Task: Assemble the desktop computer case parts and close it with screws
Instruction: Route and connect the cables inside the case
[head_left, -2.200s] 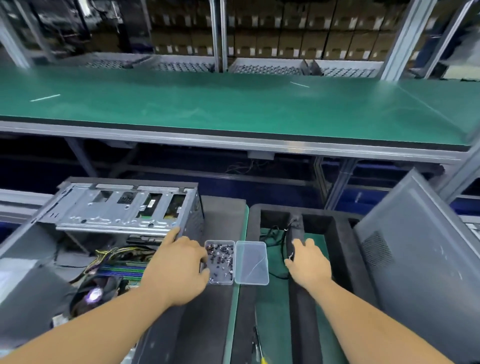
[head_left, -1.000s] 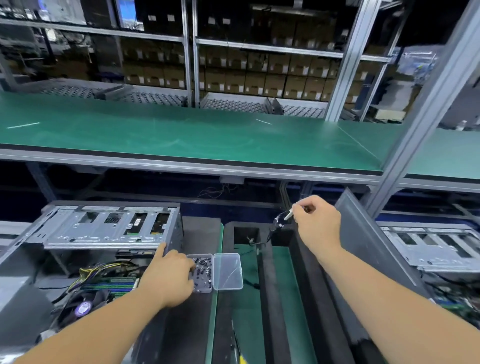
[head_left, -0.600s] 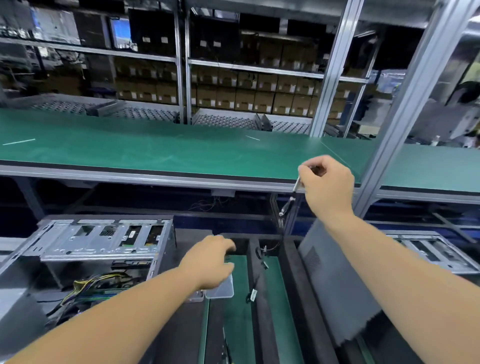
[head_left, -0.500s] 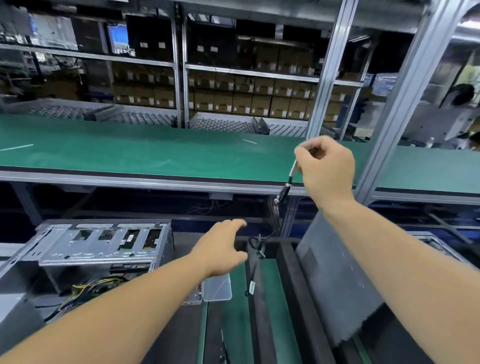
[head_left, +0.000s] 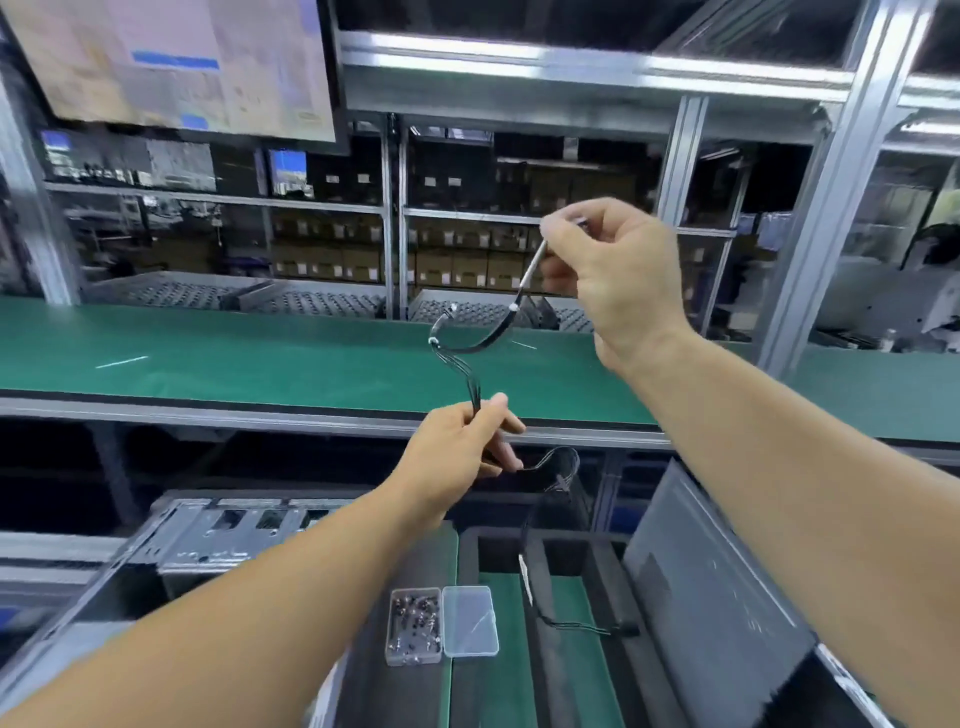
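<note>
Two hands grip one cable: right hand pinching its top, left hand lower down.

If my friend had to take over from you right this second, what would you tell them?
Right hand pinches the silver end of a thin black cable, held high. Left hand grips the cable lower down; the rest trails into the black foam tray.
Open computer case sits at lower left, the gray side panel leans at right, and the screw box lies open.
Done: cable lifted out.
Left: fit the cable, put the panel on, drive the screws.
</note>
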